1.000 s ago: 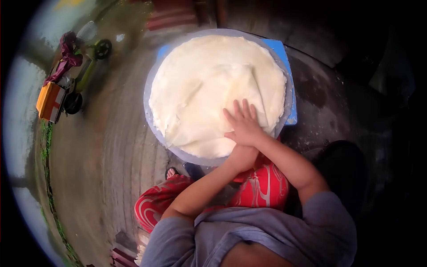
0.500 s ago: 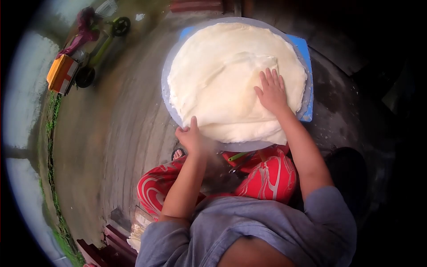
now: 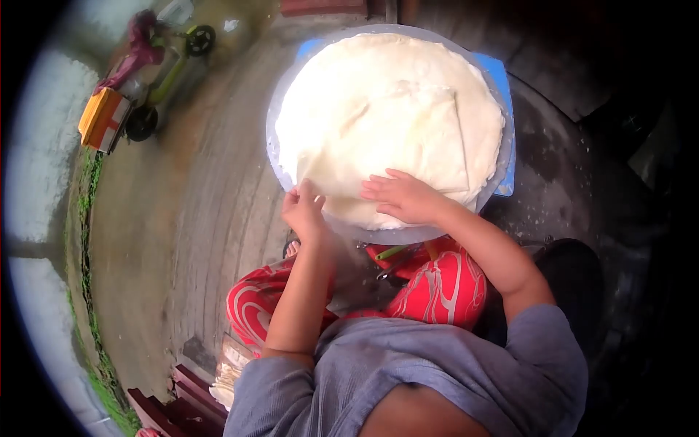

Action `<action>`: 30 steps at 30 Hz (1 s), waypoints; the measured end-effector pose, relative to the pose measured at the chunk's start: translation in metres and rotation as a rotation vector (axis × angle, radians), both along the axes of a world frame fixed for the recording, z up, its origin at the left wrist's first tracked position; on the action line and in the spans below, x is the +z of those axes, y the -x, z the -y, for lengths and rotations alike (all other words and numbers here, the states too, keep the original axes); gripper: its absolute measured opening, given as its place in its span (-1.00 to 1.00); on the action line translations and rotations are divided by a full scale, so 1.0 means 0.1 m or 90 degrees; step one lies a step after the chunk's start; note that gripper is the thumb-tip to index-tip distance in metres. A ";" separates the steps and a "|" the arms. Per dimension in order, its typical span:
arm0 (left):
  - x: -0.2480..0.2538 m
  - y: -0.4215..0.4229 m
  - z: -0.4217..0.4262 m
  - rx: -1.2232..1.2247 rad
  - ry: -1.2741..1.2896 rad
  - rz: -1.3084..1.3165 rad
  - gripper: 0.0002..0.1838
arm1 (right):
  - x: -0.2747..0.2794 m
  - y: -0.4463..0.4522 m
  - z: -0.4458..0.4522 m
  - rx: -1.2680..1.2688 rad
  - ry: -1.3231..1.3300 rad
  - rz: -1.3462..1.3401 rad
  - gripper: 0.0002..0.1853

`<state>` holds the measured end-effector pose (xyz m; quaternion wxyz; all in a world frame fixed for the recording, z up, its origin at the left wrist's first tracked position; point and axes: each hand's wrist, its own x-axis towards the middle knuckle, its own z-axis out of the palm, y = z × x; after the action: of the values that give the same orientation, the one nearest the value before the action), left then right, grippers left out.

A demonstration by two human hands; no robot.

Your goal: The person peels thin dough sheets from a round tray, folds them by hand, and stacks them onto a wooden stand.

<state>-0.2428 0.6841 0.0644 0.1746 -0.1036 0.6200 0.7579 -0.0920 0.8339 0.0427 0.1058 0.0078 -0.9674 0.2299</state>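
Note:
A wide, round mass of pale, dough-like sheets (image 3: 386, 80) lies on a round greyish tray (image 3: 273, 149). Squarish sheet edges and creases show on its top. At the near left rim, my left hand (image 3: 304, 215) is closed, thumb and fingers pinching the edge of a pale sheet. My right hand (image 3: 404, 197) rests flat on the near part of the mass, its fingers stretched toward the left. It holds nothing. Below the tray's near edge, a green-handled tool (image 3: 391, 253) is partly hidden between my knees.
A blue board or stool top (image 3: 499, 73) sticks out from under the tray. A green scooter (image 3: 171, 69) with an orange box (image 3: 104, 120) stands at the upper left. Dark red wooden pieces (image 3: 178, 408) and a stack of pale flat pieces (image 3: 227, 382) lie at the lower left.
My right hand has slid left and toward me, from the right side of the mass to its near part. My left hand has gone from thumb raised to pinching the sheet's edge.

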 end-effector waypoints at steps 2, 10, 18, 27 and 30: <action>0.18 -0.14 -0.19 -0.056 -0.055 -0.121 -0.82 | 0.05 -0.03 -0.14 0.017 0.161 -0.044 -0.60; 0.18 -1.11 -1.00 -0.617 0.072 -0.449 -0.71 | 0.55 -0.63 -0.79 -0.441 1.065 -0.024 -0.37; -0.06 -0.88 -0.89 -0.571 0.316 -0.915 -0.52 | -0.15 -0.80 -0.95 -0.560 0.440 -0.044 -0.47; -0.39 -0.70 -0.82 -0.688 0.510 -0.920 -0.39 | 0.11 -0.52 -0.87 -0.690 0.310 0.044 -0.44; -0.26 -0.74 -0.61 -0.610 0.388 -0.836 -0.47 | 0.39 -0.41 -0.86 -0.548 0.676 0.080 -0.48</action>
<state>-0.1688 0.7451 0.0384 0.0467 0.5848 0.7483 0.3097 -0.0514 0.9202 0.0814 0.1207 -0.4439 -0.6446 0.6106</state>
